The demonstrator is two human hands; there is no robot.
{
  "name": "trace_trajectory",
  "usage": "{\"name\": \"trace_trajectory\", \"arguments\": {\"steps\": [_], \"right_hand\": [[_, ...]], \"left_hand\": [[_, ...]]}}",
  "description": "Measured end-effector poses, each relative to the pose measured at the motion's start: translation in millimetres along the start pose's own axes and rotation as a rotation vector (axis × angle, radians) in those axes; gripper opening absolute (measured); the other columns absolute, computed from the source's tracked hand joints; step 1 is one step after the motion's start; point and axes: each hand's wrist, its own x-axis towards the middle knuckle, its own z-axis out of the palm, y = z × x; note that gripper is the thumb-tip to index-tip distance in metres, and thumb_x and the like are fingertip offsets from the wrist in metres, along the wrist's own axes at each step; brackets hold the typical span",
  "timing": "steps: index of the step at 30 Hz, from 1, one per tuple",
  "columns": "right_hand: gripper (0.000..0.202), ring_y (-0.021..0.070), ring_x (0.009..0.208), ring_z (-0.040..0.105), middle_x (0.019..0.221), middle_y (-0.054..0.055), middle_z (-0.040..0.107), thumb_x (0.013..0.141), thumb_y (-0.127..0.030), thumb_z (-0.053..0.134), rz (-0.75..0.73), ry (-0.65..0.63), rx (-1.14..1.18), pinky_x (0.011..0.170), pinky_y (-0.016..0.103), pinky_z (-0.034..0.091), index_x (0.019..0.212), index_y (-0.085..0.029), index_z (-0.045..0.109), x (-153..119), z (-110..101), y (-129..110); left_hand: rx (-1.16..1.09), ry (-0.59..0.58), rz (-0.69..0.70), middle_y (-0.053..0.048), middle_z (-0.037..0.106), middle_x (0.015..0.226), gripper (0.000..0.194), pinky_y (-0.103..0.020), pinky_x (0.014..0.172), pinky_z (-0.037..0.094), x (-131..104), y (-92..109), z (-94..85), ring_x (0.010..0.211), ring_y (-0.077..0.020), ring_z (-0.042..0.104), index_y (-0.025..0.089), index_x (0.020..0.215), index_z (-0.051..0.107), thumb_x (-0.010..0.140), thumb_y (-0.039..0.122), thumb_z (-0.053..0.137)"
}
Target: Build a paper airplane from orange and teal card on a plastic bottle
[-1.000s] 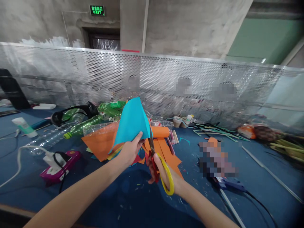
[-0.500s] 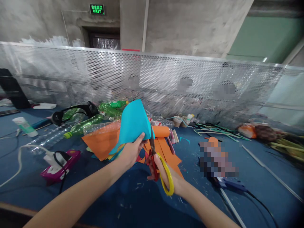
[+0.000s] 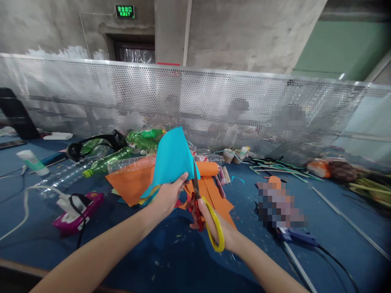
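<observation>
Gently, the blue paper (image 3: 172, 156) curves — left grip (image 3: 170, 195) pinching it, right grip (image 3: 211, 221) closed around scissors (image 3: 196, 188).

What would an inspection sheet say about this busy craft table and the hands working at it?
Surface: blue tabletop, dotted with small scraps.
Things in use: bright blue sheet, with scissors at its right edge.
Clutter: orange sheets, green bottle, white-and-green tube.
Hands: left hand grips the sheet; right hand holds the scissors.
Cables: white cable near purple power strip; black cable at blue-handled tool.
Surroundings: perforated screen, lit exit sign.
</observation>
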Motion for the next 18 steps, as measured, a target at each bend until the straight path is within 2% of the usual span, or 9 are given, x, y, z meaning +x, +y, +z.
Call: {"name": "trace_trajectory", "arguments": {"steps": [6, 12, 18], "right_hand": [[0.043, 0.0128, 0.059, 0.043, 0.069, -0.001, 0.046, 0.086, -0.058, 0.035, -0.034, -0.03, -0.032, 0.066, 0.033, 0.051, 0.069, -0.021, 0.048, 1.0, -0.7, 4.0], [0.045, 0.0133, 0.06, 0.043, 0.069, 0.0, 0.046, 0.086, -0.058, 0.033, -0.033, -0.032, -0.026, 0.066, 0.032, 0.052, 0.065, -0.021, 0.047, 1.3, -1.5, 4.8], [0.042, 0.0136, 0.059, 0.044, 0.069, 0.0, 0.046, 0.086, -0.058, 0.035, -0.036, -0.031, -0.01, 0.066, 0.032, 0.052, 0.071, -0.022, 0.051, -0.4, -1.5, 1.4]], "left_hand": [[0.033, 0.02, -0.001, -0.007, 0.07, 0.07, 0.017, -0.03, 0.084, 0.05, -3.1, -0.3, 0.4, 0.087, -0.0232, 0.065, 0.011, 0.069, 0.067, 0.063, 0.023, 0.077], [0.041, 0.015, 0.007, -0.008, 0.07, 0.074, 0.019, -0.032, 0.085, 0.05, -1.6, -0.6, -0.1, 0.089, -0.023, 0.064, 0.012, 0.07, 0.067, 0.062, 0.025, 0.077], [0.044, 0.024, 0.002, -0.008, 0.07, 0.076, 0.02, -0.031, 0.083, 0.051, -1.6, -0.5, -0.3, 0.087, -0.0224, 0.065, 0.011, 0.072, 0.067, 0.061, 0.024, 0.078]]}}
